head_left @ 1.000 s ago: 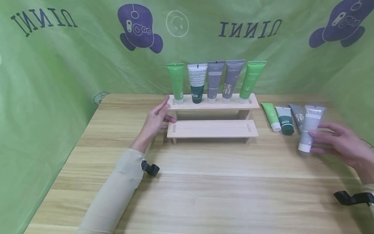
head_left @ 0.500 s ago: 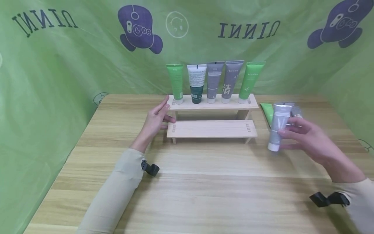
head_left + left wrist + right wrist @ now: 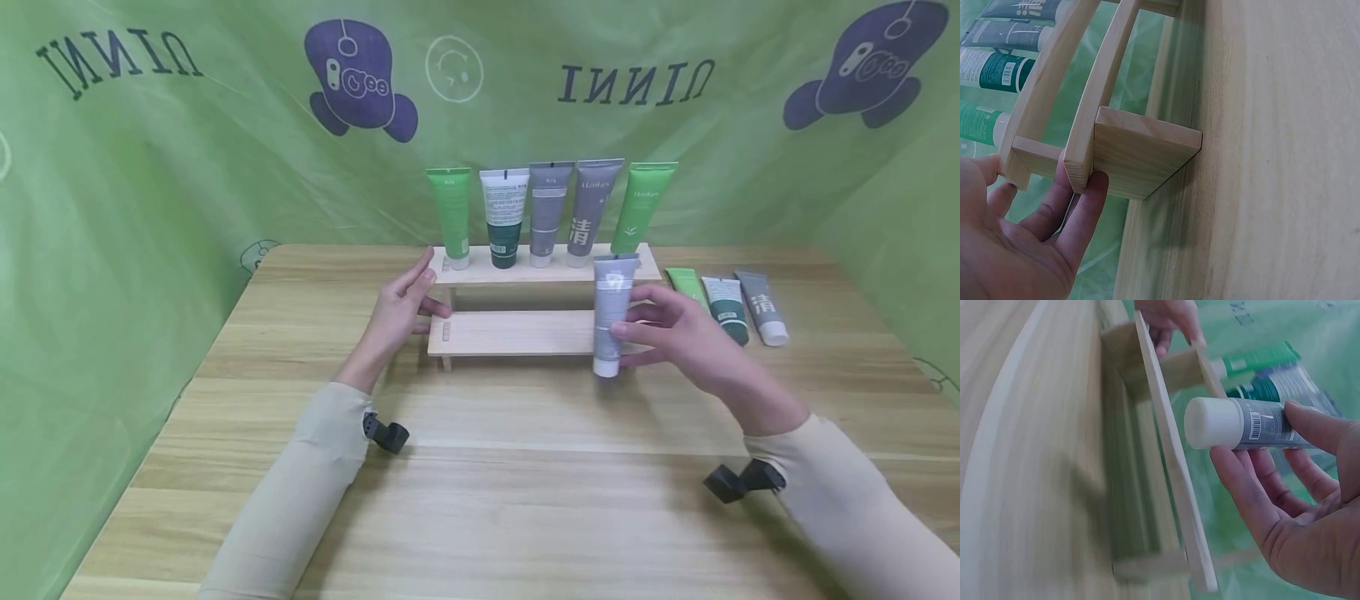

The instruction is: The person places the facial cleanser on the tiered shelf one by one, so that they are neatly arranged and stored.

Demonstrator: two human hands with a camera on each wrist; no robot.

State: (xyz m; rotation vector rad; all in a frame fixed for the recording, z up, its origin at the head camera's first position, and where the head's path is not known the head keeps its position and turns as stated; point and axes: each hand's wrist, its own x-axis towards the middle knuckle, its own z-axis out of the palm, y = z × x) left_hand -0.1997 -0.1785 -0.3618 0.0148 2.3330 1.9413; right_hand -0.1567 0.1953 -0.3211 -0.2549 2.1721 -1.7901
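A two-tier wooden rack (image 3: 517,333) stands on the table. My left hand (image 3: 397,312) holds its left end, fingers around the ends of both shelves, as the left wrist view shows. On the upper shelf (image 3: 487,273) several squeeze tubes stand upright on their caps: a green tube (image 3: 453,212), a white and dark-green tube (image 3: 504,217), two grey tubes and another green tube (image 3: 645,204). My right hand (image 3: 675,337) pinches a grey squeeze tube (image 3: 613,312), white cap down, over the lower shelf's right end. In the right wrist view its cap (image 3: 1213,423) is apart from the shelf.
To the right of the rack lie a green tube (image 3: 686,285), a white and dark-green tube (image 3: 726,310) and a grey tube (image 3: 762,308). A green printed cloth (image 3: 225,167) hangs behind the wooden table (image 3: 480,500).
My right hand has carried the grey squeeze tube leftward from beside the lying tubes to the lower shelf's right end. My left hand has stayed on the rack.
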